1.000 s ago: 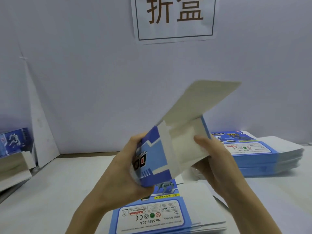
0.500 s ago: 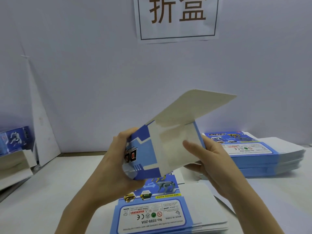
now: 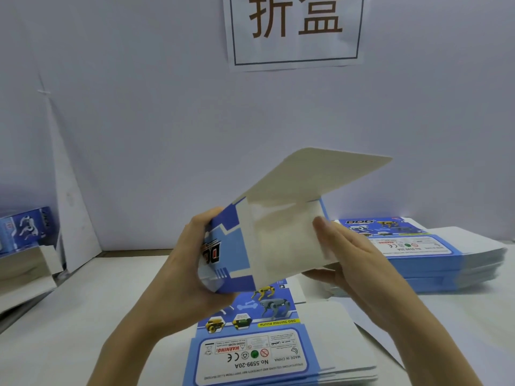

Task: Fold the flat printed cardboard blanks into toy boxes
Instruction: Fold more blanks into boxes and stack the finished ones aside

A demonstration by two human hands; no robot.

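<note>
Since a second ago I see the right hand (image 3: 354,263) flatten, fingers straight and together, pressing the inner flap (image 3: 287,246). The left hand (image 3: 184,268) curls round the half-folded box (image 3: 234,246), held above the stack of blanks (image 3: 250,349).

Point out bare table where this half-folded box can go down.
Bare table lies front-left, between the near stack of blanks and the finished boxes at the left edge. Centre and right are crowded by that stack and the right stack.
</note>
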